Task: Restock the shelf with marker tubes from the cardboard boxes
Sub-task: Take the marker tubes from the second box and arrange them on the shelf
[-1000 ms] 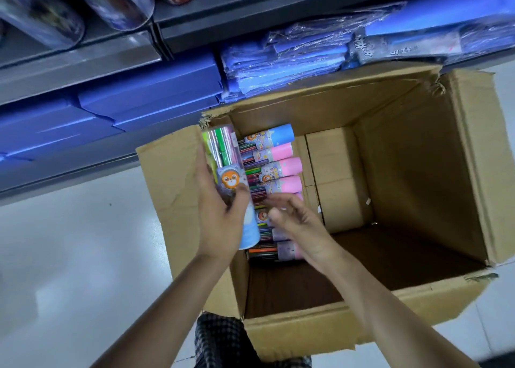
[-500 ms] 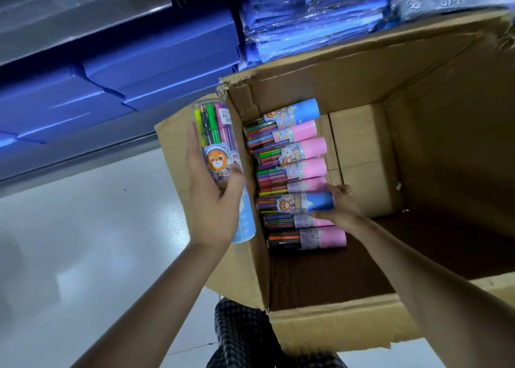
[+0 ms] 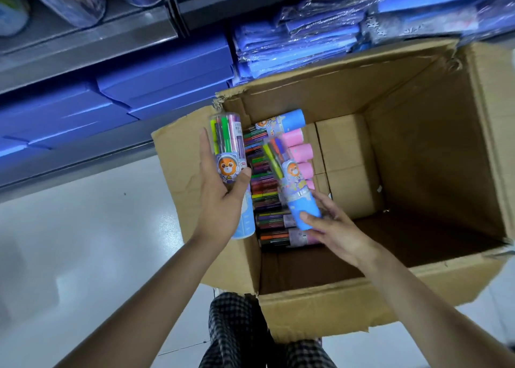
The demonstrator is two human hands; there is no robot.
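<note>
My left hand [image 3: 223, 197] grips one marker tube [image 3: 230, 156] upright over the cardboard box [image 3: 362, 306]'s left flap, keeping it clear while my right hand [image 3: 331, 225] pinches a second tube [image 3: 292, 184] by its blue base, tilting it off the row [image 3: 267, 200] inside the box.

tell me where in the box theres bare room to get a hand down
The bare dark floor of the cardboard box lies near the front wall, bordered by the tube stack, the small cartons and the right wall. It is crowded along the left wall, where the right hand grips a blue-capped tube.
</note>
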